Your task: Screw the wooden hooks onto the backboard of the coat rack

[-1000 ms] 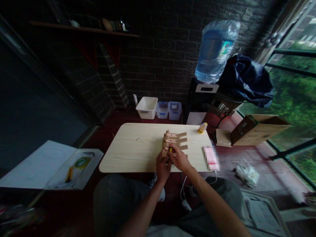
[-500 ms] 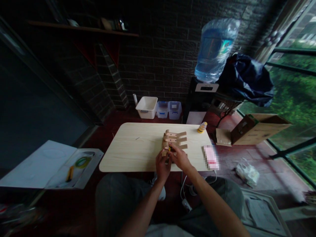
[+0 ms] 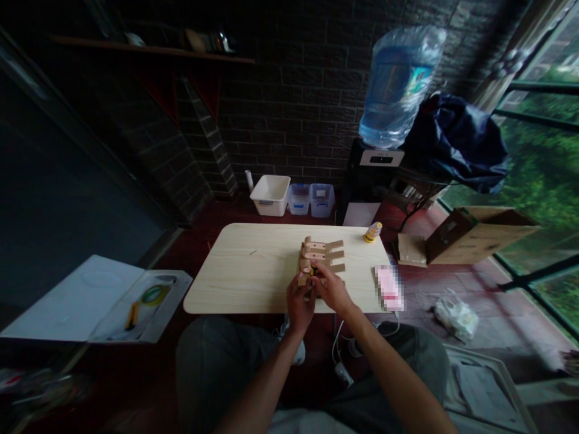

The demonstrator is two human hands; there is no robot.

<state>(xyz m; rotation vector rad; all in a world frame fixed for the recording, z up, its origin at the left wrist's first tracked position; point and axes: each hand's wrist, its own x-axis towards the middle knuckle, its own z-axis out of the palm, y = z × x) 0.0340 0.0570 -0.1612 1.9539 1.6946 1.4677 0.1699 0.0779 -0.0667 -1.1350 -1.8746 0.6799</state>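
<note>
A tan, wooden-looking piece (image 3: 324, 246) with several parallel strips and curled ends lies on the light wood-grain table (image 3: 244, 283). My left hand (image 3: 300, 304) is closed on its near left part, fingertips bent against it. From the right, my right hand (image 3: 333, 290) reaches over the same piece, its fingers pinched around a small yellow-and-black tool (image 3: 313, 270). That tool is mostly covered by the fingers, so its exact kind is unclear. The near end of the tan piece is hidden beneath both hands.
At the table's far right corner stands a small yellow-capped clear bottle (image 3: 373, 232). A blurred pink item (image 3: 389, 288) lies on the right edge, a thin metal bit (image 3: 253, 252) toward the left. Beyond are plastic bins (image 3: 270, 196) and a water dispenser (image 3: 373, 175).
The view has shifted slightly. Both hands stay at the same spot on the tan piece, with the right fingers moved only a little around the yellow-and-black tool.
</note>
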